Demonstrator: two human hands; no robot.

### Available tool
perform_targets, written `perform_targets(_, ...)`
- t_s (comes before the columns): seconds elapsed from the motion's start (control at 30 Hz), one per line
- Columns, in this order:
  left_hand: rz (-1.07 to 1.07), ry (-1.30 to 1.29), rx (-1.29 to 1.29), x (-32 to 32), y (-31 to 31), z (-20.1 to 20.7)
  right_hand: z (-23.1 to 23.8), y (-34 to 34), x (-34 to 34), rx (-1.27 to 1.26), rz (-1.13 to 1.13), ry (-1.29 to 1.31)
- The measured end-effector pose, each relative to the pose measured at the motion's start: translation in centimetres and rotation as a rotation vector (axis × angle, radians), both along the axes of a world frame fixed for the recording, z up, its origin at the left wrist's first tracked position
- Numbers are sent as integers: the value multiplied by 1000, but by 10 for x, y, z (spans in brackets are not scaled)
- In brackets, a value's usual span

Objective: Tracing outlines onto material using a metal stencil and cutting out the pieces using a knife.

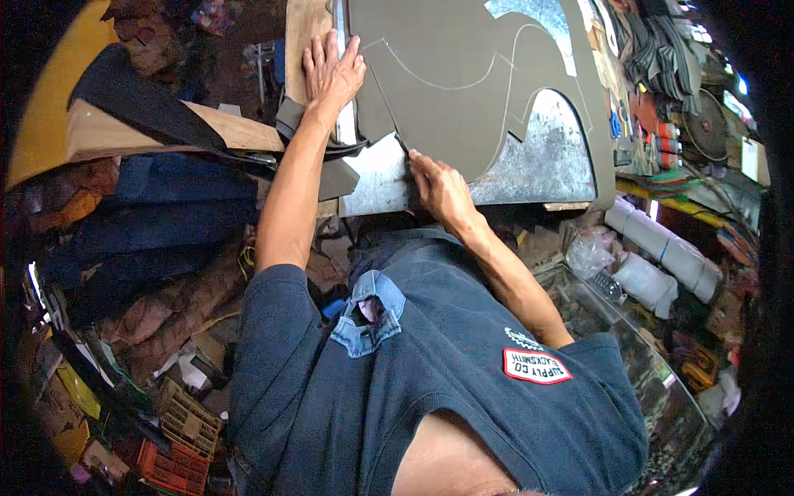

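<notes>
Grey-green leather sheet (463, 83) lies flat on a scratched metal cutting plate (538, 161), w/ pale traced pattern lines curving across it. All places below are rel. to that sheet.

Left hand (331, 74) sits at the sheet's left edge, palm down, fingers spread and pressed flat, partly on the sheet, partly on the wooden board (306, 33) beside it. Right hand (438, 186) is at the sheet's lower edge, fingers curled tight round a thin dark cutting tool (403, 147); blade tip meets the leather where a cut edge runs up from the lower left corner. Can't tell the blade type, too small.

A loose grey offcut (335, 178) hangs just below-left of the sheet, off the plate edge. Rolls of white material (662, 252) lie well to the lower right; stacked dark soles and scraps at the far right.

Risks, as I judge: blade wandering off the traced line if the sheet shifts, since only one palm pins it, and at the far edge from the cut. Tool slipping on bare metal could skid twd the left forearm, which crosses near the cut path. Hanging offcut may drag and tear the last bit.
</notes>
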State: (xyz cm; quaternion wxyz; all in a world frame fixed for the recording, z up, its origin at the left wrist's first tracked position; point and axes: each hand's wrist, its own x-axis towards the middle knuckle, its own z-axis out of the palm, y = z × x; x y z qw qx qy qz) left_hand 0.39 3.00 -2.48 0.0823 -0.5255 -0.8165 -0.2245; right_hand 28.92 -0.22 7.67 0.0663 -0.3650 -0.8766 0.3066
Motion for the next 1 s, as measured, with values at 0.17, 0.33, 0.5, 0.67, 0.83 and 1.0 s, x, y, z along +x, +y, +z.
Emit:
perform_targets(0.17,5,-10,-142,4,1,9,-10,-5,27,18,47,126)
perform_targets(0.33,17,-19,-119,-3,-8,11,15,-10,57,-41,124,-45)
perform_targets(0.5,-60,-356,-263,39,-51,67,53,1,79,-302,-25,16)
perform_targets(0.67,-10,-196,-316,82,-122,86,42,3,87,-284,-159,96)
perform_targets(0.83,129,-235,-462,53,-108,94,44,9,86,-398,-79,41)
perform_targets(1.0,419,-342,19,17,-69,126,39,29,96,-423,-61,67)
